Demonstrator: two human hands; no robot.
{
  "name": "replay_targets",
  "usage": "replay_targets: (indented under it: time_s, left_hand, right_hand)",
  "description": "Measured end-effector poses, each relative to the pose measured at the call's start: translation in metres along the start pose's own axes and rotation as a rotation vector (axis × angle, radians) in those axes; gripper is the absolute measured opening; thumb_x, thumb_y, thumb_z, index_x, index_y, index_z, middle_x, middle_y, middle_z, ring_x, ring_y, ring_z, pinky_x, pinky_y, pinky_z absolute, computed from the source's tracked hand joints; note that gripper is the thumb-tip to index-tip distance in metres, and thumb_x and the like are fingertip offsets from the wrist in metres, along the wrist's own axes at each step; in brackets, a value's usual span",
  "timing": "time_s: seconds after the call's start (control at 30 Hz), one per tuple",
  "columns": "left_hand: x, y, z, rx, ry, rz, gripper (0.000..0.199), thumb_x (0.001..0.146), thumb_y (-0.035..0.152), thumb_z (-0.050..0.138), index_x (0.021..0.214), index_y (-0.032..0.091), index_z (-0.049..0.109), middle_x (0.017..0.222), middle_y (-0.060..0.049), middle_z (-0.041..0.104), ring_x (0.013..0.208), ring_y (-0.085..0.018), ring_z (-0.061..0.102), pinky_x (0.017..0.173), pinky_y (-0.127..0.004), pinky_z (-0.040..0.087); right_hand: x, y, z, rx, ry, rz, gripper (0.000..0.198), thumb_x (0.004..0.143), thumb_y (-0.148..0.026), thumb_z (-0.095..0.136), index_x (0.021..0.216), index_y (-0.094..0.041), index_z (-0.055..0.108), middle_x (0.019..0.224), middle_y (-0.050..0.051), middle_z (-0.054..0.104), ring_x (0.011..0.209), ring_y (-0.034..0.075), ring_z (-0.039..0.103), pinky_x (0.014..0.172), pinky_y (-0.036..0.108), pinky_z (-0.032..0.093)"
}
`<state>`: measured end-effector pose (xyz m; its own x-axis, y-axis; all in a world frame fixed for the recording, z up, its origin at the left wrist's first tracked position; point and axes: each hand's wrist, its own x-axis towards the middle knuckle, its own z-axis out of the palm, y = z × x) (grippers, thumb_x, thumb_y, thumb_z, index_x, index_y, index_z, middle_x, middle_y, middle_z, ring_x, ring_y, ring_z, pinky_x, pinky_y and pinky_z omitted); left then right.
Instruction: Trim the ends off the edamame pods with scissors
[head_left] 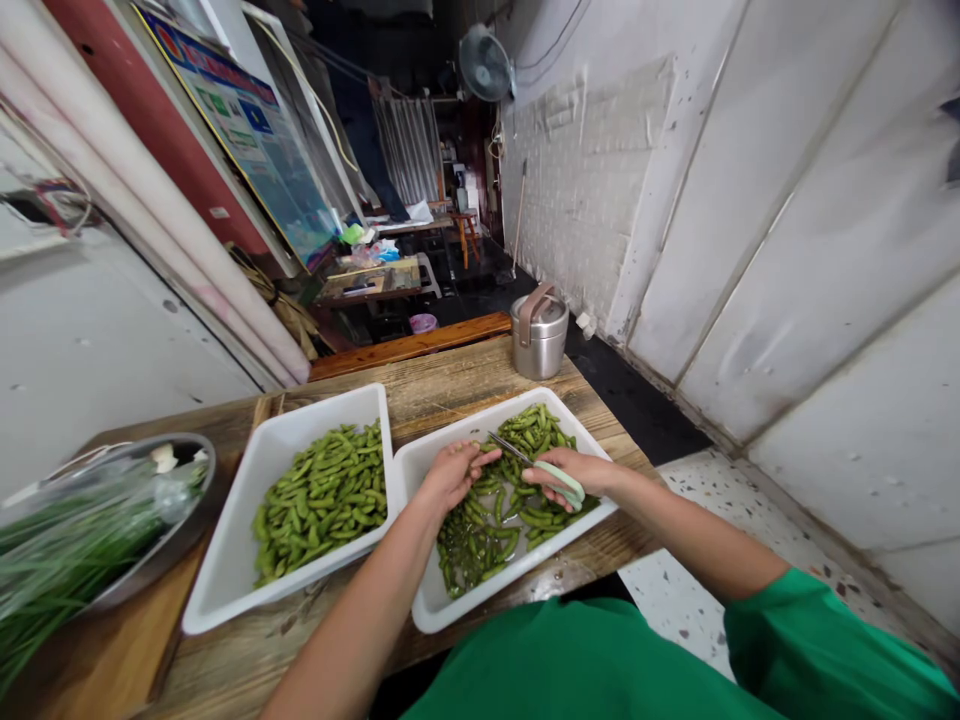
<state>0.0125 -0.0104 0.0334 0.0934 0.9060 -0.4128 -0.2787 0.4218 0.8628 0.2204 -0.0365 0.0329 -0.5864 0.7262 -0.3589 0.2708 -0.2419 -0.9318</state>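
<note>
Over the right-hand white tray (517, 590), my right hand (574, 472) grips a pair of scissors (514, 448) with pale green handles. Their metal blades point left, toward the fingertips of my left hand (454, 474). That hand is closed in a pinch, with what looks like a green edamame pod at its fingertips, mostly hidden by the fingers. Below both hands, edamame pods (480, 540) lie wet in this tray, with some water showing. To the left stands a second white tray (217, 575) holding a heap of edamame pods (322, 500).
A steel lidded pot (541, 340) with a brown handle stands at the table's far right corner. At the left, a metal bowl (202, 470) holds long green stalks (82, 530) in clear plastic. The wooden table (442, 385) borders a corridor with a wall fan (486, 62).
</note>
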Motion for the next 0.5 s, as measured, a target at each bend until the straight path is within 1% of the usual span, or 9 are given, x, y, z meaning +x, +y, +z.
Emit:
replay_targets:
  time_s: [0.03, 0.1, 0.17, 0.23, 0.3, 0.37, 0.5]
  left_hand:
    - [0.0007, -0.0001, -0.0006, -0.029, -0.014, 0.035, 0.011, 0.072, 0.010, 0.058, 0.073, 0.013, 0.047, 0.070, -0.005, 0.056, 0.071, -0.015, 0.063, 0.033, -0.012, 0.019]
    - [0.0019, -0.0001, -0.0023, -0.050, -0.017, 0.075, 0.012, 0.070, 0.012, 0.060, 0.074, 0.012, 0.048, 0.068, -0.004, 0.056, 0.062, -0.011, 0.061, 0.032, -0.013, 0.015]
    - [0.0029, 0.0001, -0.0041, -0.049, 0.010, 0.090, 0.014, 0.068, 0.013, 0.063, 0.074, 0.011, 0.050, 0.061, -0.002, 0.054, 0.047, -0.004, 0.051, 0.032, -0.013, 0.015]
    - [0.0035, 0.0005, -0.0050, -0.051, 0.033, 0.101, 0.016, 0.064, 0.013, 0.066, 0.072, 0.010, 0.052, 0.056, 0.001, 0.052, 0.039, -0.001, 0.040, 0.032, -0.012, 0.016]
    - [0.0037, 0.0006, -0.0047, -0.040, 0.034, 0.103, 0.017, 0.062, 0.013, 0.067, 0.071, 0.009, 0.054, 0.055, 0.000, 0.054, 0.038, 0.000, 0.036, 0.032, -0.012, 0.016]
    - [0.0033, 0.0002, -0.0033, -0.004, 0.021, 0.084, 0.017, 0.060, 0.013, 0.068, 0.072, 0.008, 0.056, 0.057, -0.002, 0.056, 0.038, 0.000, 0.037, 0.032, -0.013, 0.016]
    - [0.0005, -0.0005, 0.0002, 0.060, -0.015, 0.045, 0.019, 0.058, 0.015, 0.068, 0.072, 0.007, 0.058, 0.059, -0.005, 0.059, 0.039, -0.001, 0.038, 0.033, -0.013, 0.015]
  right_hand:
    - [0.0001, 0.0000, 0.0005, 0.022, -0.011, 0.013, 0.044, 0.072, -0.057, 0.051, 0.075, -0.014, 0.047, 0.050, -0.005, 0.049, 0.036, 0.005, 0.045, 0.031, 0.015, 0.035]
    - [-0.0006, -0.0015, 0.0017, 0.037, -0.006, 0.040, 0.046, 0.075, -0.059, 0.045, 0.082, -0.013, 0.048, 0.051, -0.004, 0.050, 0.035, 0.006, 0.046, 0.030, 0.015, 0.035]
    - [-0.0023, -0.0040, 0.0028, 0.026, 0.002, 0.045, 0.048, 0.075, -0.060, 0.044, 0.084, -0.013, 0.049, 0.050, -0.005, 0.049, 0.034, 0.006, 0.046, 0.031, 0.016, 0.036]
    - [-0.0042, -0.0064, 0.0035, 0.008, -0.015, 0.030, 0.047, 0.075, -0.058, 0.046, 0.084, -0.012, 0.050, 0.050, -0.005, 0.049, 0.035, 0.006, 0.046, 0.033, 0.016, 0.038]
    - [-0.0054, -0.0080, 0.0038, 0.003, -0.033, 0.019, 0.045, 0.074, -0.056, 0.048, 0.084, -0.012, 0.051, 0.049, -0.005, 0.049, 0.035, 0.006, 0.046, 0.033, 0.017, 0.038]
    - [-0.0057, -0.0086, 0.0039, 0.012, -0.033, 0.020, 0.045, 0.075, -0.056, 0.048, 0.084, -0.012, 0.051, 0.049, -0.005, 0.049, 0.035, 0.006, 0.045, 0.032, 0.016, 0.037]
    - [-0.0056, -0.0089, 0.0046, 0.033, 0.010, 0.011, 0.045, 0.075, -0.056, 0.048, 0.083, -0.012, 0.052, 0.047, -0.005, 0.048, 0.033, 0.006, 0.044, 0.030, 0.016, 0.036]
